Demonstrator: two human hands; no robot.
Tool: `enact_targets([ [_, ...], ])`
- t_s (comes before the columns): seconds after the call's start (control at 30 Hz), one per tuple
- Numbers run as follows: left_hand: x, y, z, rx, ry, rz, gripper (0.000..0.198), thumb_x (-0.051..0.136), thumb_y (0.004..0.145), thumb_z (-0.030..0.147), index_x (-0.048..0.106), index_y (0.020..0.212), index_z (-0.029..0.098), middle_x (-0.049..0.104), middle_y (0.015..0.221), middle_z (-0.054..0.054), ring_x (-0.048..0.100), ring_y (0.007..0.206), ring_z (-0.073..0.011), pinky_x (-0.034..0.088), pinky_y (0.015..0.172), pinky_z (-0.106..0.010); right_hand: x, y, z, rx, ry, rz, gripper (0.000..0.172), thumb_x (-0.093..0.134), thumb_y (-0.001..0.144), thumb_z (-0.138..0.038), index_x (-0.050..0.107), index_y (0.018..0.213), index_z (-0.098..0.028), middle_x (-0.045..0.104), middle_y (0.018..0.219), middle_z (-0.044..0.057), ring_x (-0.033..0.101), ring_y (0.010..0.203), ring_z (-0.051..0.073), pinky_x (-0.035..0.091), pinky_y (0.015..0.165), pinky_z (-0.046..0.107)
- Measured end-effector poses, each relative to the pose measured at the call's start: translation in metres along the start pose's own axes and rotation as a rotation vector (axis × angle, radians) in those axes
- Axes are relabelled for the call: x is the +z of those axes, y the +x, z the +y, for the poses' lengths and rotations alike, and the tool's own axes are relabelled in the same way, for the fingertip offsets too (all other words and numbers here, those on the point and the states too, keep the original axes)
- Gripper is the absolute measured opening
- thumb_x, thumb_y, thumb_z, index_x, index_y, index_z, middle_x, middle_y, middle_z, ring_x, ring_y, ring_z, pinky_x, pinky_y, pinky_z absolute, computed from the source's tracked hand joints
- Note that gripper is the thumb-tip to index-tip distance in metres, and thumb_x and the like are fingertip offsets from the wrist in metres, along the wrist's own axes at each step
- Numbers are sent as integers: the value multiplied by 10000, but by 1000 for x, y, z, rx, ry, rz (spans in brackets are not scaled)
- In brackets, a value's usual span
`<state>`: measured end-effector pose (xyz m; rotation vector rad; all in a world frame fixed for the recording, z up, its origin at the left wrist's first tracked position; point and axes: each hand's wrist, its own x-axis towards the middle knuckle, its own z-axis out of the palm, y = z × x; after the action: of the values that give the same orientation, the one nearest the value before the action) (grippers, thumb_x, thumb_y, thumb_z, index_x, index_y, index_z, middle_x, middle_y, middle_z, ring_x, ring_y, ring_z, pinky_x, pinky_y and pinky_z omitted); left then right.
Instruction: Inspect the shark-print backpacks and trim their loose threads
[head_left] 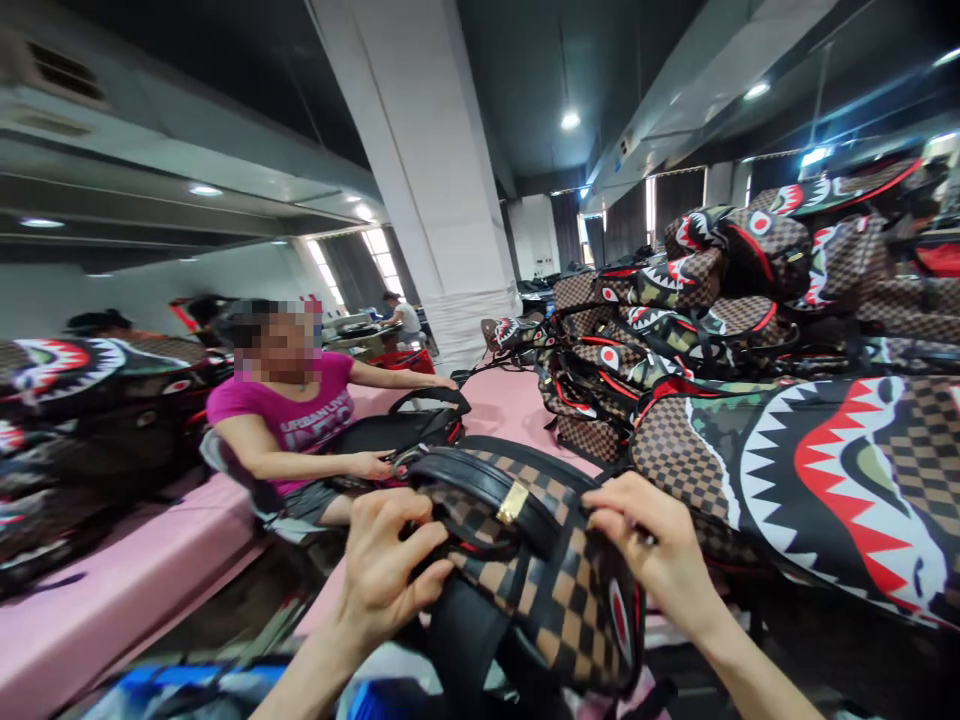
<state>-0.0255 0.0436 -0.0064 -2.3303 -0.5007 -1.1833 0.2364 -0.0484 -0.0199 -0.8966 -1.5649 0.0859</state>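
I hold a brown checkered backpack [559,590] with a black top handle and a gold tag in front of me. My left hand [386,570] is closed on its left side, fingers curled over the black edge near the handle. My right hand [652,550] grips the upper right edge of the same backpack, fingers pinched on the fabric. A red and white shark-mouth print shows on the bag's lower right.
A large pile of shark-mouth backpacks [750,330] fills the right side on a pink table [502,400]. A person in a magenta shirt [300,415] sits across, handling a black bag [405,430]. More bags [82,420] lie at left. A white pillar [442,180] stands behind.
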Motion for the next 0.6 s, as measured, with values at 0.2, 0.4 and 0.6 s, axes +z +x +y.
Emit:
enact_targets([
  [0.2,10,1,8,6,-52,19,534,289,895,494,601,596,179,479,745,-64,448,814,-202,380,744,-365,2,-5,19,154,18,0,154,584,803,-272,682,910,-220,567,712,7,538,646,120,437,582,229],
  [0.4,17,9,8,-22,12,19,540,258,905,490,609,645,173,480,770,-66,445,844,-204,379,786,-375,3,-1,26,202,-2,-3,178,550,831,-271,665,960,-230,558,773,3,530,699,118,431,637,233],
  [0.6,22,12,10,-56,22,30,403,328,915,389,621,756,163,509,842,-75,458,886,-204,380,800,-381,5,4,34,191,-36,47,189,523,851,-294,668,955,-232,577,823,16,545,745,129,432,668,246],
])
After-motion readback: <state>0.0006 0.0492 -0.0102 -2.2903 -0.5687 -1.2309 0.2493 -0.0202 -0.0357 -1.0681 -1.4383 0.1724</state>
